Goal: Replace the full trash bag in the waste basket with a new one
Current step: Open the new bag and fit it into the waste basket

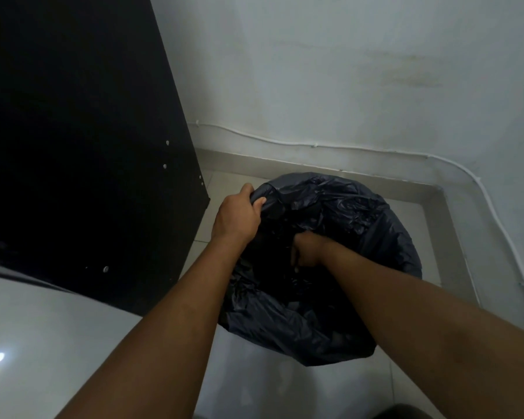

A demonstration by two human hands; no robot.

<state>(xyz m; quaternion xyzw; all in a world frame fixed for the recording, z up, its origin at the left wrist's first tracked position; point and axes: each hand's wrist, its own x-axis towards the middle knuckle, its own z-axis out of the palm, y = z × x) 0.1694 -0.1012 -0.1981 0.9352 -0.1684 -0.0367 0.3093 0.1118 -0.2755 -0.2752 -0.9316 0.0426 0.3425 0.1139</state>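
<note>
The left hand (pixel 236 216) curls its fingers round the far-left rim of the trash bag (pixel 360 237); the right hand (pixel 309 249) is inside it (fingers curled, hold unclear), by the far corner of the floor (pixel 412 213).

Single view, head-worn and wide-angle. It looks forward and steeply down from above the person's forearms, which come in from the near edge and run toward the middle. The left hand (pixel 235 217) and right hand (pixel 307 249) sit mid-frame, close to the lens, at the trash bag (pixel 360 225) on the floor (pixel 315 388). The wall (pixel 345 71) fills the far side and right. A dark cabinet (pixel 73 146) fills the left. Straight lines bend near the frame edges.
</note>
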